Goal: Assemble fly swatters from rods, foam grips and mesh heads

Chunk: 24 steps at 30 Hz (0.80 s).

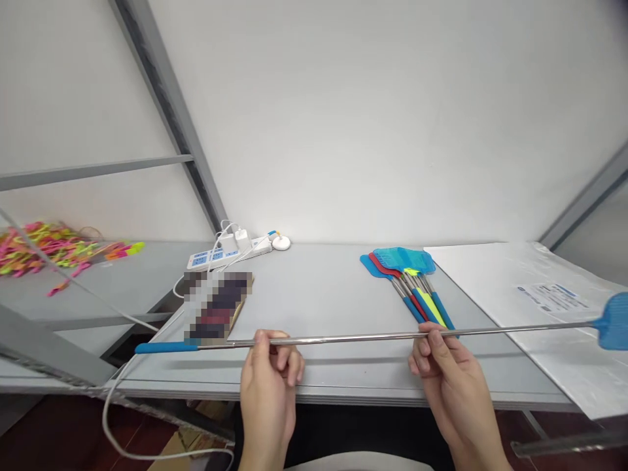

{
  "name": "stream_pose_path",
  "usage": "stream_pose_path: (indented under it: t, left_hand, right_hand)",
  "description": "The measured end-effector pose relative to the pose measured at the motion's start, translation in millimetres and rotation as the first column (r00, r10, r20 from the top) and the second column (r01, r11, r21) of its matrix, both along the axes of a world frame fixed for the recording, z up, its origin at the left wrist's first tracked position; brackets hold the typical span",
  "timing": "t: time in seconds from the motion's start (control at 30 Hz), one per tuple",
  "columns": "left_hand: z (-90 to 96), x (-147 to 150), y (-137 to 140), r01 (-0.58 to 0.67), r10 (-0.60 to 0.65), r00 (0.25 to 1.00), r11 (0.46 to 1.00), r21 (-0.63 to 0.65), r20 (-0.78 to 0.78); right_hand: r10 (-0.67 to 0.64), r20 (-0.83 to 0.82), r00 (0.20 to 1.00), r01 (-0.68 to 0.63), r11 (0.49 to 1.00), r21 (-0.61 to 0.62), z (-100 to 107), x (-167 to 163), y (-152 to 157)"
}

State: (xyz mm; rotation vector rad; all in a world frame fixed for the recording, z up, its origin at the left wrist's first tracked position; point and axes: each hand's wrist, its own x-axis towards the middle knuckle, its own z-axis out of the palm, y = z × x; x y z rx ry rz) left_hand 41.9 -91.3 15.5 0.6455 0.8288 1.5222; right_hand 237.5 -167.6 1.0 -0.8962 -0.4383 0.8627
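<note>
A long fly swatter [353, 338] lies level across the view, its telescopic metal rod drawn out. Its blue grip is at the left end and its blue paddle at the right edge. Near the grip, my left hand [269, 373] pinches the rod between thumb and fingers. My right hand [449, 369] pinches the same rod farther right, toward the paddle. Just beyond my right hand, a pile of short fly swatters [405, 261] lies on the grey shelf [314, 294], with blue, red and yellow-green parts.
A white power strip [260, 247] with chargers and cables stands at the back left, near a blurred-out flat item [226, 304]. To the right lies a white plastic mailer bag [495, 281] with a label. Colourful stringy pieces [44, 252] are heaped at far left, behind a metal post [171, 111].
</note>
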Motion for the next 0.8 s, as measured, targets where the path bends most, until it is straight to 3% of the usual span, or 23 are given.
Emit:
stream_pose_path:
  t: [0.17,0.47,0.67,0.8]
  left_hand:
    - [1.2,6.0,-0.7,-0.027,0.025,0.999,0.998,0.065,0.03]
    - [10.3,5.6,5.8,-0.081,0.079,0.996,0.996,0.045,0.051]
    - [7.8,5.6,6.3,-0.042,0.041,0.996,0.999,0.005,0.084]
    - [1.1,20.6,-6.2,0.014,-0.013,0.997,1.0,-0.011,0.081]
  right_hand:
    - [-0.104,-0.081,0.991,0.108,0.993,0.045,2.4,14.3,4.5]
    - [-0.176,-0.118,0.977,0.187,0.979,0.083,5.0,25.2,4.5]
    - [-0.296,-0.119,0.948,0.307,0.947,0.092,6.2,40.1,1.6]
    - [-0.318,-0.123,0.94,0.334,0.931,0.144,6.5,45.7,0.9]
